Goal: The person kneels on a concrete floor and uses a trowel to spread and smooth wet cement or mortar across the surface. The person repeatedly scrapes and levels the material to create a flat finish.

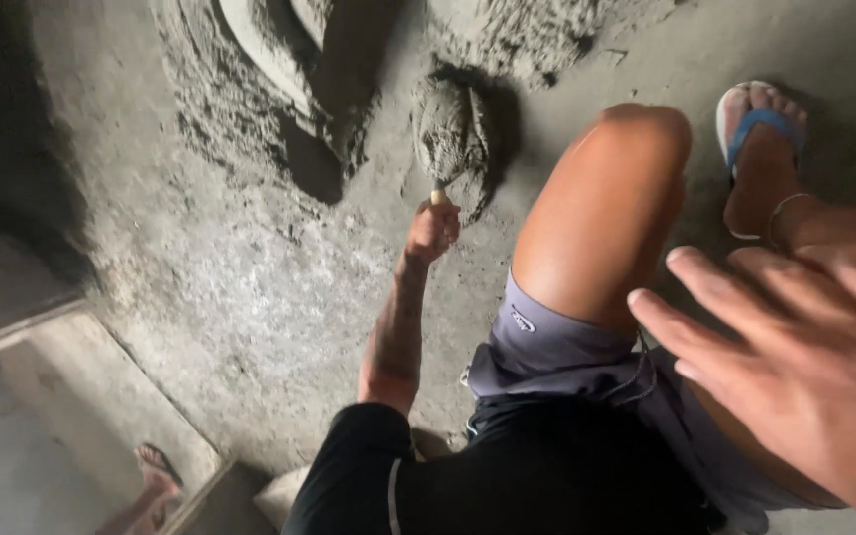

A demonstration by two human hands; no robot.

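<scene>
Head view: left hand [434, 230] fingers grip trowel [451, 134] handle, blade mortar-caked; right hand [795, 347] blurred, fingers spread empty.

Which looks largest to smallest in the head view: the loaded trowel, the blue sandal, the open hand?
1. Right hand, open; it is nearest the camera, so its real size is unsure.
2. Loaded trowel, gripped by the left hand.
3. Blue sandal, partly hidden.
</scene>
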